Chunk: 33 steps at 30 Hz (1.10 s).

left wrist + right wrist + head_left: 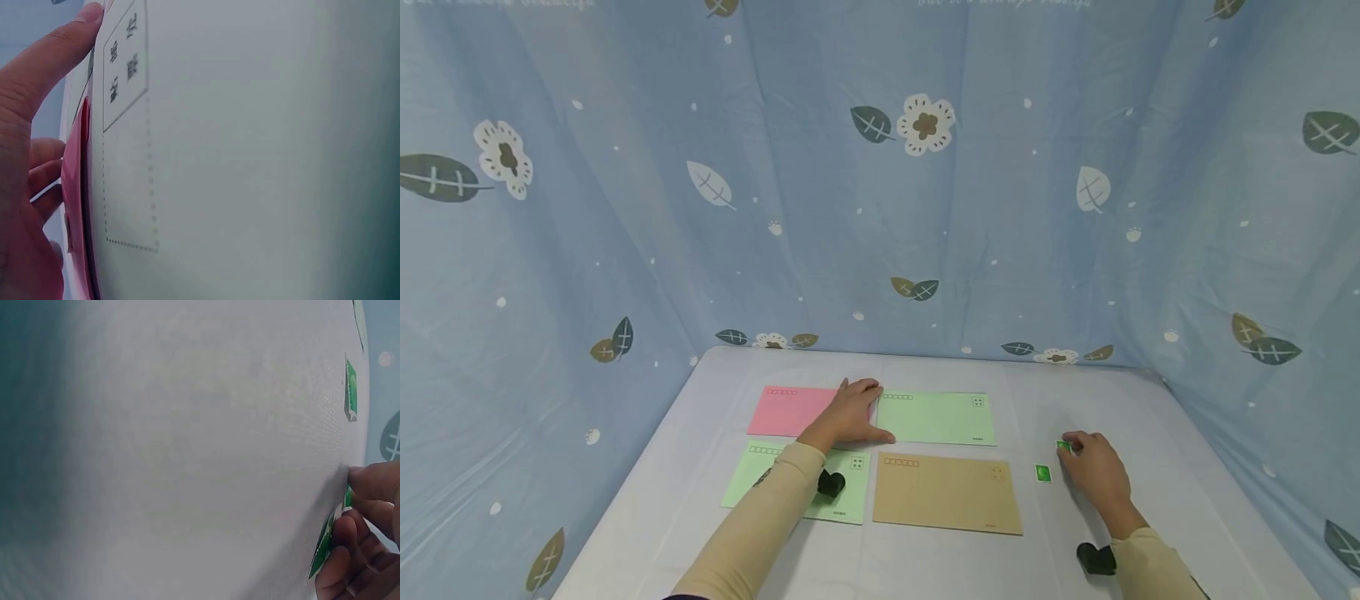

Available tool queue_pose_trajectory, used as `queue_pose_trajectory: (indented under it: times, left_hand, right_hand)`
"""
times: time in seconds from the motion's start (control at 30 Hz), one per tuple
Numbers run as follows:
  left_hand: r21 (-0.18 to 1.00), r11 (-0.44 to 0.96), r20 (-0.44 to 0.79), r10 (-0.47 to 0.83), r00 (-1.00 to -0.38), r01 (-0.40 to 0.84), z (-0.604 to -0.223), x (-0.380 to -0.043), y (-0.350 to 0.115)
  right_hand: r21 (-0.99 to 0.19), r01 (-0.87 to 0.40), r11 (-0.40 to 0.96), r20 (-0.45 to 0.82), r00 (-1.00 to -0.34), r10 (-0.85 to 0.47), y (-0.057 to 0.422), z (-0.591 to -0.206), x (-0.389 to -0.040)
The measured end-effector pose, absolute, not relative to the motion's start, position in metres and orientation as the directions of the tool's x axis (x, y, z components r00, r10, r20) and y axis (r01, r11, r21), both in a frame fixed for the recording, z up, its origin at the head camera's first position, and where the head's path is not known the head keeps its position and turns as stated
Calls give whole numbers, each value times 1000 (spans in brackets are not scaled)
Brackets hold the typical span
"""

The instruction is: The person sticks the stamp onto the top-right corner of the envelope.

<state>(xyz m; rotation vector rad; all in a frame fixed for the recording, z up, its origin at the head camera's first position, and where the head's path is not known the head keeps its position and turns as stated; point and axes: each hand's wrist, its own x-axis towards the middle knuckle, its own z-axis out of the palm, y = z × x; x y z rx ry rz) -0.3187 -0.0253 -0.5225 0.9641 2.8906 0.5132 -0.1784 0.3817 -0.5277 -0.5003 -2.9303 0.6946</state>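
My left hand (852, 414) lies over the right end of a pink envelope (790, 411), fingers and thumb spread. In the left wrist view, its fingers (47, 169) lie behind the pink edge and the thumb reaches up by a light green envelope's (237, 137) printed box. My right hand (1097, 473) pinches a small green stamp (1063, 445) between thumb and fingertips. The right wrist view shows one green stamp (348, 496) at the thumb and another green piece (321, 550) beside the lower fingers. A separate green stamp (1043, 473) lies just left of that hand.
A light green envelope (936, 418) sits at the back right of the group, a brown envelope (946, 493) in front of it. Another green envelope (842, 504) lies under my left forearm. Black wrist pieces show at both sleeves. A patterned blue curtain (820, 233) hangs behind the white table (925, 567).
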Motion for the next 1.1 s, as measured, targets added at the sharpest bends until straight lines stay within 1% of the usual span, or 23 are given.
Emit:
queue_pose_trajectory:
  times: [0.37, 0.7, 1.1]
  left_hand:
    - [322, 760, 32, 587, -809, 564, -523, -319, -26]
    - [316, 765, 29, 583, -812, 561, -525, -320, -26]
    - [318, 769, 29, 577, -816, 555, -530, -325, -27]
  right_hand:
    - [-459, 257, 850, 55, -947, 316, 383, -531, -179]
    - [-487, 278, 828, 36, -941, 337, 381, -528, -180]
    - [-519, 269, 811, 66, -934, 351, 380, -526, -179]
